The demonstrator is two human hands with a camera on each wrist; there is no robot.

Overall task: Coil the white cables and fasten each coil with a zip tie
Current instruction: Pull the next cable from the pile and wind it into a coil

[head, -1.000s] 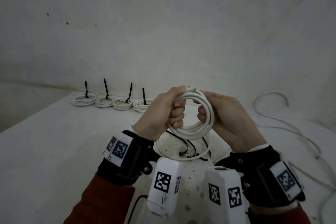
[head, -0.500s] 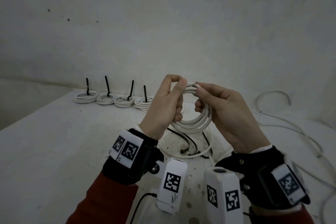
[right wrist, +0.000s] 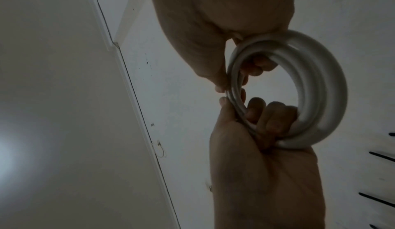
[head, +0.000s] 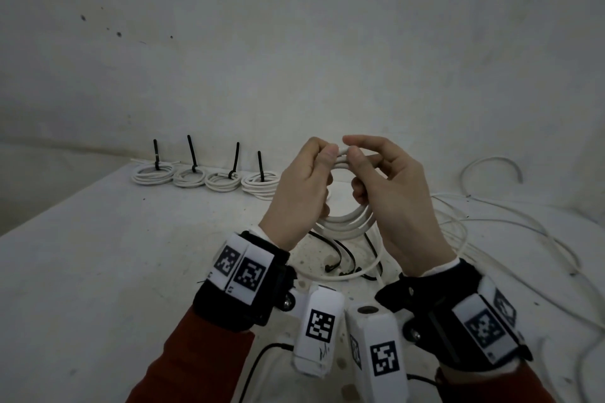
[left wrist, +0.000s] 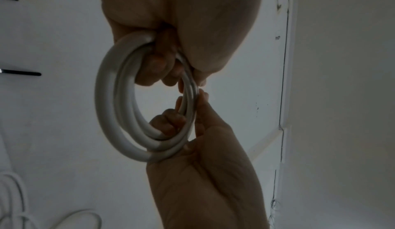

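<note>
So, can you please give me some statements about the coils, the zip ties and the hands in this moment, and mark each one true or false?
1. Both hands hold the same white cable coil. True: left hand and right hand both grip it.
2. Four tied coils lie in a row at the back of the table. True.
3. The held coil already has a zip tie on it. False: none shows on it in any view.
4. The held coil rests flat on the table. False: it is held up in the air.
5. Loose black zip ties lie on the table below the hands. True.
</note>
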